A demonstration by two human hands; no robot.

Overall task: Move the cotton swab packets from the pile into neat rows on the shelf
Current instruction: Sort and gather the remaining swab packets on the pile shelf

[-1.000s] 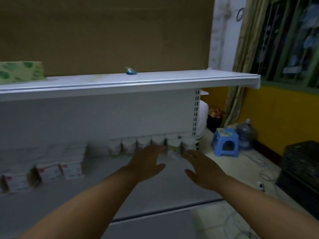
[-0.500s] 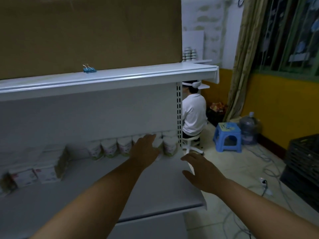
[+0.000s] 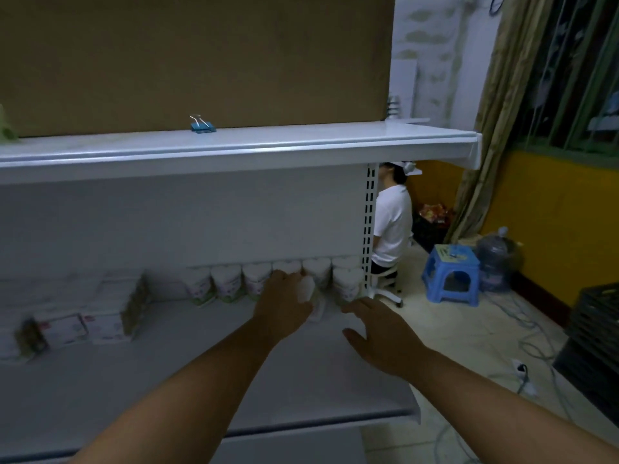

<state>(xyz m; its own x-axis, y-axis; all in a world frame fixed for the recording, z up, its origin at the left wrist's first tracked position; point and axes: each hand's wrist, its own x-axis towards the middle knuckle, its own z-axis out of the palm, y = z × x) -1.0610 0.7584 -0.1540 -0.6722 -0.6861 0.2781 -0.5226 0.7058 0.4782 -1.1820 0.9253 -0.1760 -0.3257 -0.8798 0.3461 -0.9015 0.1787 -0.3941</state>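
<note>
White heart-topped cotton swab packets (image 3: 227,283) stand in a row along the back of the white lower shelf (image 3: 134,380), reaching to its right upright. My left hand (image 3: 283,306) is at that row and its fingers curl round one tilted packet (image 3: 308,291) in front of the row. My right hand (image 3: 378,336) hovers over the shelf's right end with fingers spread and nothing in it, just short of the rightmost packets (image 3: 346,284).
Stacked flat boxes (image 3: 100,316) fill the shelf's left side. The upper shelf (image 3: 234,149) overhangs and carries a blue binder clip (image 3: 202,125). Right of the shelving are a seated person (image 3: 393,226), a blue stool (image 3: 450,272), a water bottle (image 3: 497,259), black crates (image 3: 593,346) and floor cables.
My view has swung toward the shelf's right end. My left hand went forward to the packet row and closed on one; my right hand stays spread above the shelf.
</note>
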